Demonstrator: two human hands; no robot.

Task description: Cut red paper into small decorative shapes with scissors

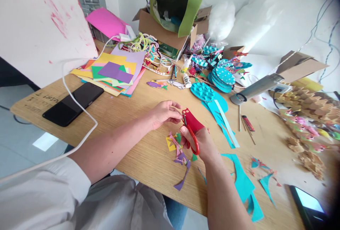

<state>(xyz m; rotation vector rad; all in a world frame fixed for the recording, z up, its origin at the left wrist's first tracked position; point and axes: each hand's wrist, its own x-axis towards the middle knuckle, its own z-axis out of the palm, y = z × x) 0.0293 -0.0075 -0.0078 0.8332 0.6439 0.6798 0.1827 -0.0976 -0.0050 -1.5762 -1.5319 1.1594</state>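
In my right hand [200, 141] are red-handled scissors [193, 140], their blades pointing away from me at the edge of a red paper piece [193, 121]. The red piece lies against the same hand, beyond the scissors. My left hand [167, 113] is just left of the blade tips, its fingers bent and close together; whatever its fingertips hold is too small to make out. Below both hands, yellow [171, 144], pink and purple paper scraps [183, 173] lie on the wooden table [148, 162].
Stacked coloured paper [117, 72] and a black phone [73, 104] lie at the left, crossed by a white cable [87, 115]. Blue scraps [240, 177], a metal tube [257, 88] and a second phone [308, 201] are at the right. Behind stands a cardboard box [159, 28].
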